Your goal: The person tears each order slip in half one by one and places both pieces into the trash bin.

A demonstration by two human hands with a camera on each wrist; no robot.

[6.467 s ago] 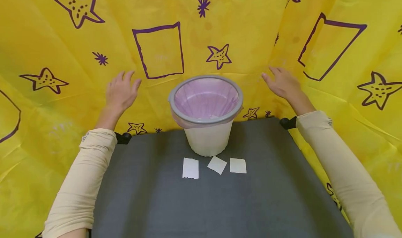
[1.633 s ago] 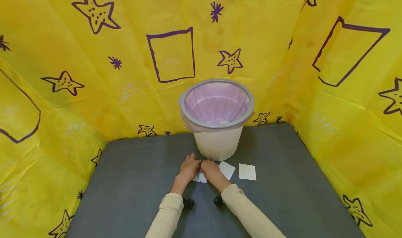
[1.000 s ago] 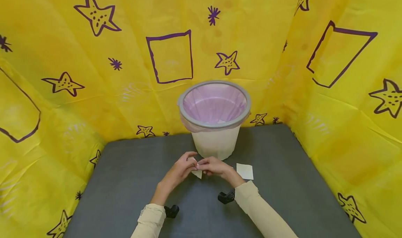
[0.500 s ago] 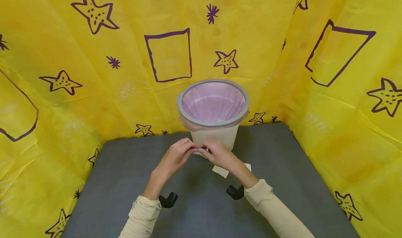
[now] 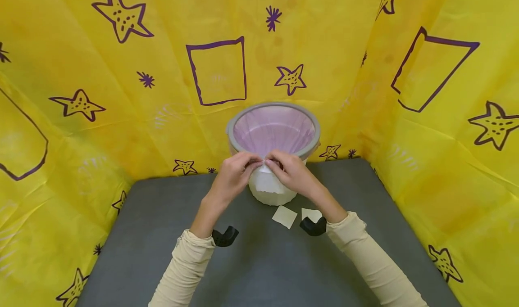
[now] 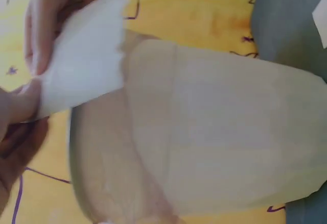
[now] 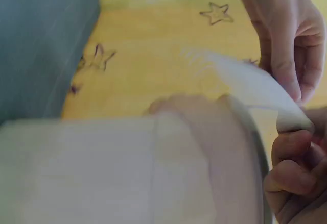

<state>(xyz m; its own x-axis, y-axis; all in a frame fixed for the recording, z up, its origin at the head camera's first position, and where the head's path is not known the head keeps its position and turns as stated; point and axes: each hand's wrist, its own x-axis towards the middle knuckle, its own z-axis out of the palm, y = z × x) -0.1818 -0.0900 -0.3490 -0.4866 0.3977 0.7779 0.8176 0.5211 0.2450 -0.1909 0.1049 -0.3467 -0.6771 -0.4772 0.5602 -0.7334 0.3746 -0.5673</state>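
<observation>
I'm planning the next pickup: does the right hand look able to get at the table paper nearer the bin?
Probably not yet: the right hand pinches another sheet, though nothing covers that table paper.

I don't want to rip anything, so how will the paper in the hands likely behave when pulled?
The left hand and right hand pinch the paper near one edge, so it's probably light. It seems floppy, since it curves in the right wrist view. Pulling might tear it; its lower edge looks ragged.

No readable text, label, brand, number or sign on anything in any view.
</observation>
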